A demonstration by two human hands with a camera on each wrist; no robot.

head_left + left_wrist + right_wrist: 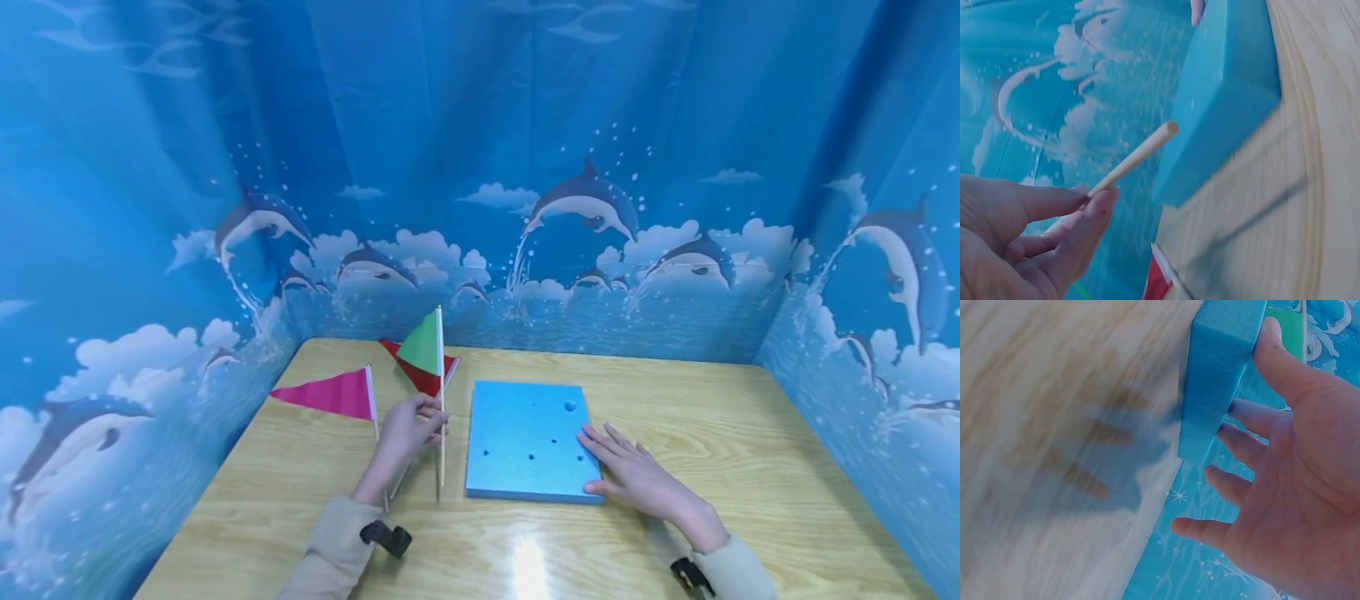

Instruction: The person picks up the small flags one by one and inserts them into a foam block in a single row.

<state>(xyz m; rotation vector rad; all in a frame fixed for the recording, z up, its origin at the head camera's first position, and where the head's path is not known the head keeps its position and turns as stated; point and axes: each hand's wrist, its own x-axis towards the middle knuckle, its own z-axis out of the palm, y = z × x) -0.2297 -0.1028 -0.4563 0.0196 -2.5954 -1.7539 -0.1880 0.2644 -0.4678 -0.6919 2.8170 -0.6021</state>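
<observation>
My left hand [407, 427] pinches the wooden stick [1138, 156] of a green pennant flag [423, 343] between thumb and fingertips. The stick stands roughly upright, its bare lower end above the table and left of a blue foam block [510, 417]. Several small holes dot the block's top, with a larger one near its far right corner. My right hand [639, 479] has its fingers spread, the thumb and some fingertips resting on the block's right edge.
A pink pennant flag [333, 395] lies on the wooden table [675, 408], left of my left hand. Behind the green flag lies a red pennant flag [420, 375], partly covered. A blue dolphin-print curtain [465, 167] encloses the table's back and sides.
</observation>
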